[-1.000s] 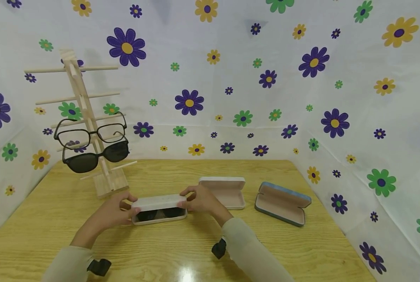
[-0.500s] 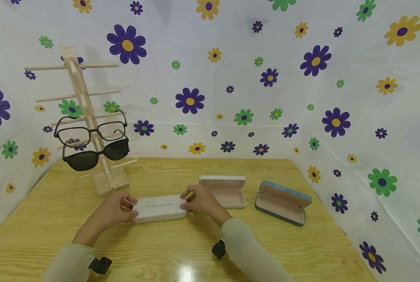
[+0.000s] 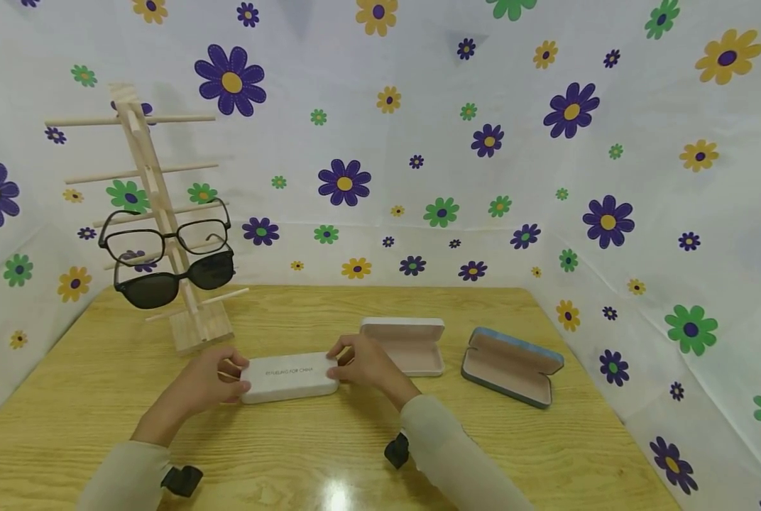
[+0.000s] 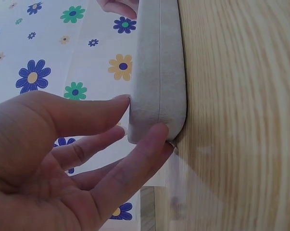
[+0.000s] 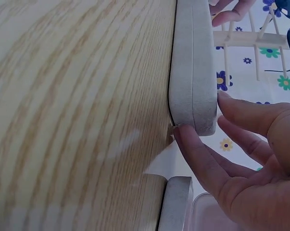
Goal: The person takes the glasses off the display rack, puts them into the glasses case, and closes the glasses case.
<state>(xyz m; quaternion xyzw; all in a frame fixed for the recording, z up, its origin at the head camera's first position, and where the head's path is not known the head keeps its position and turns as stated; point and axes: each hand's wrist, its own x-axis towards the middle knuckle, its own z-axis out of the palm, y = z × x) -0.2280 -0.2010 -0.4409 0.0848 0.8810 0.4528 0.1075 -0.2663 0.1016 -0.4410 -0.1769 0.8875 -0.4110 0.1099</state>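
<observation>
A white glasses case [image 3: 289, 378] with small lettering on its lid lies closed on the wooden table. My left hand [image 3: 209, 383] grips its left end, thumb on the lid's edge and fingers against the end, as the left wrist view [image 4: 87, 159] also shows. At the opposite end my right hand [image 3: 363, 363] pinches the corner in the same way; in the right wrist view its thumb touches the lid and a fingertip rests low by the table. Whatever lies inside the case is hidden by the lid.
Behind my right hand stands an open white case [image 3: 412, 348]; further right is an open blue case [image 3: 511, 365]. A wooden rack [image 3: 153, 188] at the back left bears clear-lens glasses [image 3: 170, 236] above dark sunglasses [image 3: 152, 291]. Flowered cloth [image 3: 406, 106] encloses the table [image 3: 278, 461].
One second ago the lid was partly raised, with dark sunglasses visible inside. It came down shut by half a second ago. Both hands have stayed at the case's ends.
</observation>
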